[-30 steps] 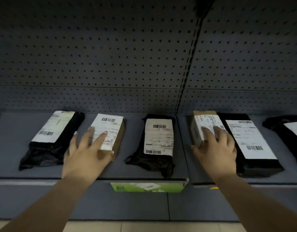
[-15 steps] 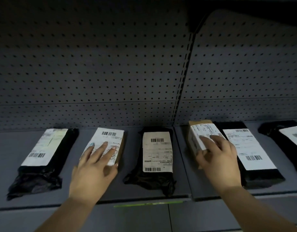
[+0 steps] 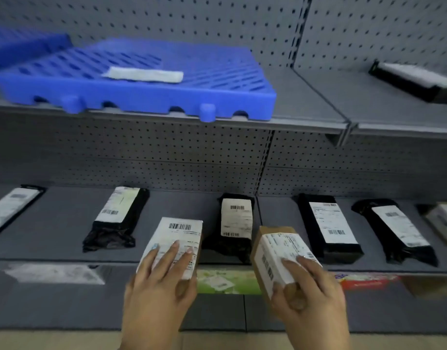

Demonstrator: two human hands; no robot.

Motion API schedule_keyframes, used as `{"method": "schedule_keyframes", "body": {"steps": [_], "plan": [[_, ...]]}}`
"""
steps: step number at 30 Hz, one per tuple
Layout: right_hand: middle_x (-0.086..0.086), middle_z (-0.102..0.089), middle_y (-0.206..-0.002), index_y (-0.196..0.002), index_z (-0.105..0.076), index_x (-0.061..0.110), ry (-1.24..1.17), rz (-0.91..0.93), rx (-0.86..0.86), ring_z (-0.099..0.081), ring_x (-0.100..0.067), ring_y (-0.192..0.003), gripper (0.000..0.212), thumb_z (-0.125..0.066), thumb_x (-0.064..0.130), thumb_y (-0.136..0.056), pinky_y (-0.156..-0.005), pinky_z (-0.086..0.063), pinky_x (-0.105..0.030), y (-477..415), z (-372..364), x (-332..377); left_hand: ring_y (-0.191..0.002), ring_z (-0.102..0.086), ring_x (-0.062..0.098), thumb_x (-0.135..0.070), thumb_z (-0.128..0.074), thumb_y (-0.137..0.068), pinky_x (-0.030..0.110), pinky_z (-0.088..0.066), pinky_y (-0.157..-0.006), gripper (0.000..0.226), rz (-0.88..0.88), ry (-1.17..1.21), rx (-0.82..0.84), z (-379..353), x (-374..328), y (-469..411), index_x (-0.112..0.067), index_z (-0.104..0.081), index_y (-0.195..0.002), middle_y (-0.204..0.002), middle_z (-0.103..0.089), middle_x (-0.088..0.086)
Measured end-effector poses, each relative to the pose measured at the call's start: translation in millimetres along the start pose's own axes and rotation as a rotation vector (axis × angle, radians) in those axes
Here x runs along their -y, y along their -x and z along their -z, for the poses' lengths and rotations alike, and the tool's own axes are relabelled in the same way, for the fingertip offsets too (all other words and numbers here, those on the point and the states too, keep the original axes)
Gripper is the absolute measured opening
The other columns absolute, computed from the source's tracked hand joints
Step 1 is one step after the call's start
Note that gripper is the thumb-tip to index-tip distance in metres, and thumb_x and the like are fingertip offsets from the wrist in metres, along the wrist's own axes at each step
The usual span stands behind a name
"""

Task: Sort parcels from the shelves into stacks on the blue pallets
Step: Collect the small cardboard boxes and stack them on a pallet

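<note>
My left hand [image 3: 159, 281] grips a small brown box with a white label [image 3: 178, 236], lifted off the lower shelf's front edge. My right hand [image 3: 305, 289] grips a second brown labelled box [image 3: 277, 248], tilted and also raised off the shelf. A blue slatted pallet [image 3: 217, 97] lies on the upper shelf at the left, with a flat white parcel [image 3: 144, 74] on it. Several black bagged parcels with white labels remain on the lower shelf, such as one [image 3: 236, 223] between my hands and one [image 3: 328, 226] to the right.
Grey pegboard backs both shelves, with an upright post [image 3: 267, 162] dividing them. A black parcel [image 3: 414, 80] lies on the upper shelf at the right. A second blue pallet [image 3: 23, 44] shows at the far upper left. Colourful cartons [image 3: 225, 281] sit below the lower shelf.
Both hands have closed round their boxes and pulled them off the shelf toward me. The view has tilted up and back, bringing the upper shelf and blue pallet into sight.
</note>
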State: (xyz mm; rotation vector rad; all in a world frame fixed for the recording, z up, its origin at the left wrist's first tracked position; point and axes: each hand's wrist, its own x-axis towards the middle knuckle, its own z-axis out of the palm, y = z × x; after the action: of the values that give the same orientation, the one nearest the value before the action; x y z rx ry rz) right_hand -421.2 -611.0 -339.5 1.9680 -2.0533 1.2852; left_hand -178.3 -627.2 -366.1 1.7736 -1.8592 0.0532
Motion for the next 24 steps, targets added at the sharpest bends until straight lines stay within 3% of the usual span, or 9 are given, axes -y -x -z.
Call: {"method": "schedule_keyframes", "body": {"steps": [5,7,11,14,16,19,24], "plan": [[-0.001,-0.064,-0.106,-0.093,-0.073,0.025,-0.015,0.121,-0.013,-0.051,-0.019,-0.098,0.038,-0.057,0.041,-0.062,-0.088,-0.042,-0.031,45,90,70,-0.119,-0.050,0.022,-0.049,-0.050,-0.070,0.049,-0.055,-0.071,0.043,-0.049,0.032,-0.095,95,-29,74,-0.043,-0.063,-0.110,-0.127,-0.060,-0.011],[-0.001,-0.065,-0.105,-0.091,-0.073,0.025,-0.019,0.172,-0.018,-0.051,-0.019,-0.098,0.038,-0.057,0.041,-0.060,-0.087,-0.044,-0.032,61,125,101,-0.117,-0.050,0.023,-0.049,-0.050,-0.071,0.048,-0.056,-0.074,0.043,-0.082,0.021,-0.148,137,-40,100,-0.042,-0.058,-0.113,-0.124,-0.062,-0.008],[-0.001,-0.066,-0.104,-0.089,-0.073,0.028,-0.094,0.227,-0.038,-0.051,-0.019,-0.098,0.038,-0.058,0.040,-0.057,-0.091,-0.035,-0.023,89,181,171,-0.112,-0.059,0.027,-0.049,-0.050,-0.070,0.051,-0.053,-0.083,0.042,-0.019,0.021,-0.217,232,-62,144,-0.037,-0.071,-0.104,-0.118,-0.066,-0.007],[0.002,-0.063,-0.106,-0.095,-0.068,0.034,-0.151,0.276,-0.023,-0.050,-0.019,-0.100,0.039,-0.059,0.041,-0.057,-0.092,-0.034,-0.023,106,211,225,-0.116,-0.053,0.022,-0.051,-0.051,-0.066,0.052,-0.053,-0.080,0.041,0.084,0.053,-0.250,299,-69,164,-0.045,-0.064,-0.104,-0.116,-0.067,-0.010],[0.007,-0.059,-0.110,-0.099,-0.061,0.039,-0.180,0.317,-0.007,-0.050,-0.017,-0.101,0.041,-0.059,0.042,-0.059,-0.093,-0.036,-0.024,115,224,260,-0.117,-0.050,0.021,-0.051,-0.051,-0.065,0.053,-0.053,-0.080,0.042,0.138,0.061,-0.297,337,-62,173,-0.044,-0.061,-0.106,-0.116,-0.067,-0.010],[0.009,-0.060,-0.110,-0.094,-0.068,0.035,-0.239,0.368,-0.001,-0.054,-0.018,-0.100,0.038,-0.058,0.043,-0.059,-0.093,-0.035,-0.021,124,236,314,-0.116,-0.051,0.022,-0.049,-0.050,-0.066,0.053,-0.053,-0.080,0.040,0.156,0.034,-0.376,392,-41,180,-0.042,-0.069,-0.101,-0.115,-0.067,-0.009],[0.006,-0.063,-0.110,-0.092,-0.071,0.033,-0.259,0.365,0.020,-0.059,-0.024,-0.098,0.037,-0.055,0.045,-0.061,-0.086,-0.039,-0.030,133,231,402,-0.120,-0.045,0.018,-0.053,-0.048,-0.068,0.053,-0.053,-0.080,0.044,0.207,-0.048,-0.447,472,19,184,-0.039,-0.071,-0.103,-0.119,-0.065,-0.011]]}}
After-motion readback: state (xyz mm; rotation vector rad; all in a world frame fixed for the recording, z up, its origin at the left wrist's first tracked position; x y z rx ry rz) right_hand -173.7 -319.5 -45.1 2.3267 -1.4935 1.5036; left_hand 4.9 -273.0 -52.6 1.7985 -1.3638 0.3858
